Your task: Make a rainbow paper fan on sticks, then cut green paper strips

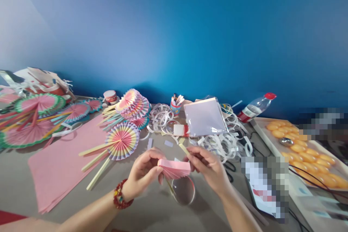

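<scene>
My left hand (146,168), with a red beaded bracelet at its wrist, is closed on the left end of a strip of pleated pink paper (175,168). The pleats spread slightly along the lower edge. My right hand (205,161) pinches a pale flat stick (184,148) that points up and left. Its other fingers are at the right end of the pink paper; whether they grip it I cannot tell. Below the paper lies a round, clear ring-like object (184,191), with a thin pale stick at its left side.
Finished pleated fans (123,141) lie on the left over large pink sheets (67,166). Curled white strips (223,145), a plastic-wrapped pack (205,117) and a cup (176,107) stand behind. Right are a bottle (257,107), a phone (263,192) and a tray of orange domed items (304,152).
</scene>
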